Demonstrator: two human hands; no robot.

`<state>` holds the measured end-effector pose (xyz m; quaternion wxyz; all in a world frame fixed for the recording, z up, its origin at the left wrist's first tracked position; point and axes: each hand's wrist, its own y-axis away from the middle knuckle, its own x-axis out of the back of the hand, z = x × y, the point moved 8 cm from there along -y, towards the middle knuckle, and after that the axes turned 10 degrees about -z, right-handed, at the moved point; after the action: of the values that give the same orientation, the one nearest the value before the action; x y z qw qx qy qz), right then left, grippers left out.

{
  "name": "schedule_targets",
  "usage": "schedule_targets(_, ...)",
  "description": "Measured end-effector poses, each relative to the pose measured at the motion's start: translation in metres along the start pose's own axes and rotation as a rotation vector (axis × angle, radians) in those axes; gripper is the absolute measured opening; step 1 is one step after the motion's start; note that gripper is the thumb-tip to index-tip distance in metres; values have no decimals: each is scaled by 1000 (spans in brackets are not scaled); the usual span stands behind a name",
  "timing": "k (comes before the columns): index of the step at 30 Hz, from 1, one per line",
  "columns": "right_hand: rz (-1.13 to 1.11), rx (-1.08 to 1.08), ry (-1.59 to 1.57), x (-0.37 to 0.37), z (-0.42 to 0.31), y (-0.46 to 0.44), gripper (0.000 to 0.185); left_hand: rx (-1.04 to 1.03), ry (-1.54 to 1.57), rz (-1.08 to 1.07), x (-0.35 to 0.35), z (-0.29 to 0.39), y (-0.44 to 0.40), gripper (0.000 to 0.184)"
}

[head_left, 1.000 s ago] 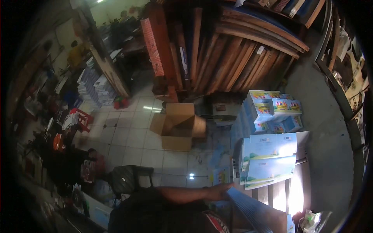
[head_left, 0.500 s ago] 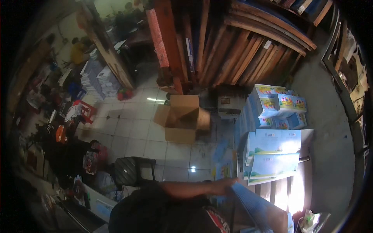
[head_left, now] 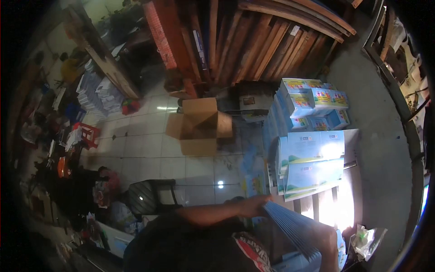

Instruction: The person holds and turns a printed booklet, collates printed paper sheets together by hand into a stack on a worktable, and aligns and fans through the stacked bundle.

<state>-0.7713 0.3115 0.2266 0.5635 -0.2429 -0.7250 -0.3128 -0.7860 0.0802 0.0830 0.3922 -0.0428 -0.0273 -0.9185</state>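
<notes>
1. The left hand (head_left: 254, 206) has its fingers closed on the upper left end of the sheets (head_left: 291, 226); that pinch looks like the anchor, so it is best kept firm and flat, sparing the corner a crease.
2. The right hand (head_left: 327, 235) lies against their right side; its fingers are hidden, so I cannot tell how far they spread or how tightly they grip; even, light support there would suit best.
3. The sheets slope between the two hands, low in front of the person, their edges spread in thin steps — a loose fan, likely to slip if either side slackens; small, level movements should keep the layers in order.
4. Beyond them, printed piles (head_left: 312, 174) overlap on the desk (head_left: 346, 206), with booklets (head_left: 312, 102) stacked behind; elbows and sheet corners are best held clear of both.
5. A plastic bag (head_left: 368, 242) sits near the right hand, and blue paper (head_left: 340, 247) shows just beside that wrist — easy things to snag; strong glare on the desk calls for care in judging edges.
</notes>
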Motion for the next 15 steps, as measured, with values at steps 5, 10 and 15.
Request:
schedule_targets(5,12,2,-23,0,3,-1,20,-64,-31,45,3,0,2,41)
schedule_targets(10,-36,29,89,-6,1,-3,21,-95,-113,49,2,5,6,37)
schedule_targets(15,36,20,71,-12,3,-3,21,-168,-172,62,3,5,4,34)
